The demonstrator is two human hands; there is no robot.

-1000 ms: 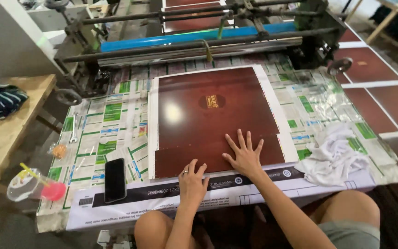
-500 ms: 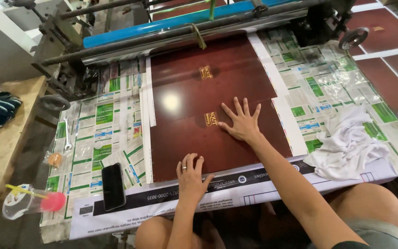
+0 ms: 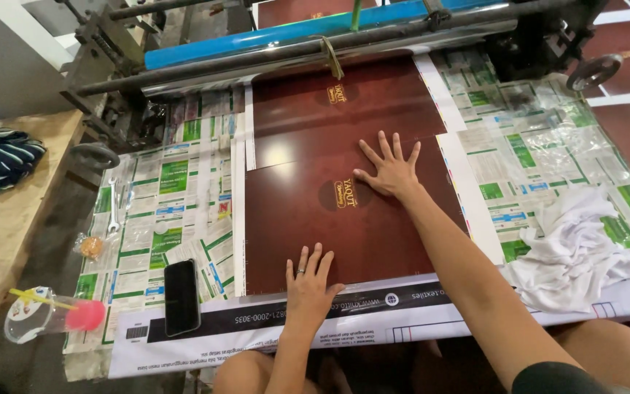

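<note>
While flat: two hands (image 3: 351, 233), two maroon sheets (image 3: 308, 211)

I see both hands flat on a glossy maroon sheet (image 3: 308, 211) — my left hand (image 3: 309, 281) at its near edge, my right hand (image 3: 390, 169) farther up beside a gold emblem. The sheet runs under the machine's blue roller (image 3: 286, 33). A black phone (image 3: 181, 295) lies left — a white cloth (image 3: 574, 252) right.

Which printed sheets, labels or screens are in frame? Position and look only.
Dark red sheet: table centre, glossy rectangle with gold emblem, under both hands.
Second dark red sheet: behind it, at the roller, same gold emblem.
Phone: left front, black screen, dark.
White banner strip: front edge, black band.
Printed lining sheets: green-white, covering table.
</note>
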